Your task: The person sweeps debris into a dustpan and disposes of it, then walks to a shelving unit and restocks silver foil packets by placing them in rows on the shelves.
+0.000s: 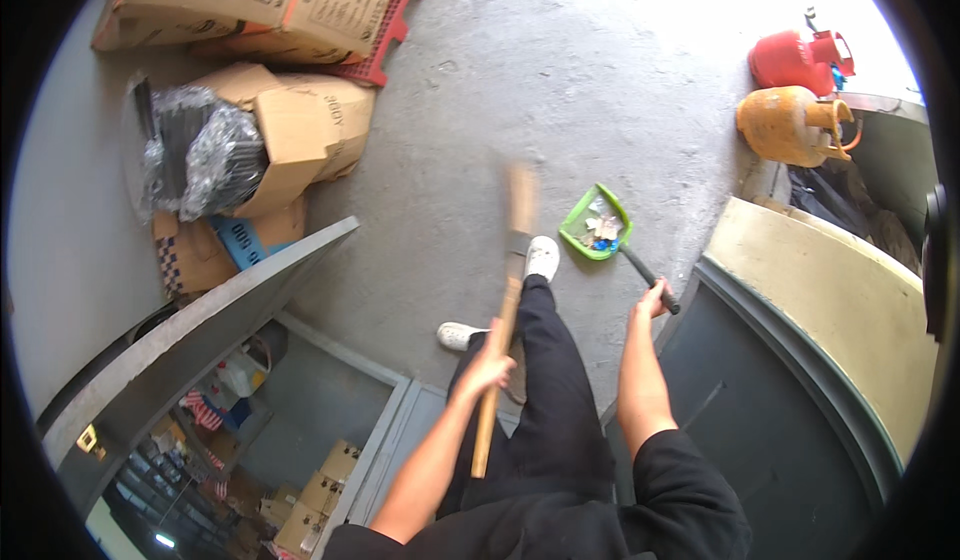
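My left hand (489, 368) grips the wooden handle (490, 405) of a broom, whose bristle head (520, 192) is blurred over the concrete floor beside my forward shoe (541, 256). My right hand (651, 298) is closed on the dark handle of a green dustpan (578, 245), which holds paper scraps and small blue bits (602, 228). The pan is to the right of the broom head. My feet are apart, the left shoe (457, 336) farther back.
Cardboard boxes (310, 130), bubble-wrapped items (215, 160) and a red crate (400, 25) line the left, above an open grey door (300, 250) and shelves. A red gas cylinder (790, 60) and an orange one (785, 125) lie upper right, above a cream-and-grey cabinet (820, 320).
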Demonstrator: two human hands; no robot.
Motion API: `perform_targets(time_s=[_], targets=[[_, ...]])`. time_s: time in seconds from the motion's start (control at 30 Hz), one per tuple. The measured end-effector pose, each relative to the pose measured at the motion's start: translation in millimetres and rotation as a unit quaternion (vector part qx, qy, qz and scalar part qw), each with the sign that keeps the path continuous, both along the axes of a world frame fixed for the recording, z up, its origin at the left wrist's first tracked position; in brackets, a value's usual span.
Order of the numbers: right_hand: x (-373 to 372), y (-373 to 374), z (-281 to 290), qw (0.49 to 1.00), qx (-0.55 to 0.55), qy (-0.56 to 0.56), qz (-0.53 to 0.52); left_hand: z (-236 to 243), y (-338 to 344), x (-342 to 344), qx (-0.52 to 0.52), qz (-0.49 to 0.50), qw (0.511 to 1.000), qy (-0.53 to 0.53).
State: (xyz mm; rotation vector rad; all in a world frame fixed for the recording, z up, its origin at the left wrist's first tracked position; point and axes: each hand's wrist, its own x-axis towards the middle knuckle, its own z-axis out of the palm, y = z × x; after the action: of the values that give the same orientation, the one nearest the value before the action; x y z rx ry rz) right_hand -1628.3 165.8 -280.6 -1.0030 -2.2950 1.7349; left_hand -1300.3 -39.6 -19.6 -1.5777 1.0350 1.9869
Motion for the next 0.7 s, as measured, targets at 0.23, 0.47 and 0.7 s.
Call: perform_targets(time_s=[0.23, 0.47, 0.7], targets=[[-3, 8, 31, 0.996, -0.052, -0.075, -0.02, 154, 36, 47, 0.083, -0.048, 0.991, 0.093], [39, -33, 155, 0.959, -0.122, -0.096, 0.238, 227, 104, 220, -0.093, 0.039, 0.989, -0.108], [74, -66, 289, 0.695, -0.044, 0.001, 0.718, 149, 280, 326, -0.181, 0.275, 0.934, -0.137]])
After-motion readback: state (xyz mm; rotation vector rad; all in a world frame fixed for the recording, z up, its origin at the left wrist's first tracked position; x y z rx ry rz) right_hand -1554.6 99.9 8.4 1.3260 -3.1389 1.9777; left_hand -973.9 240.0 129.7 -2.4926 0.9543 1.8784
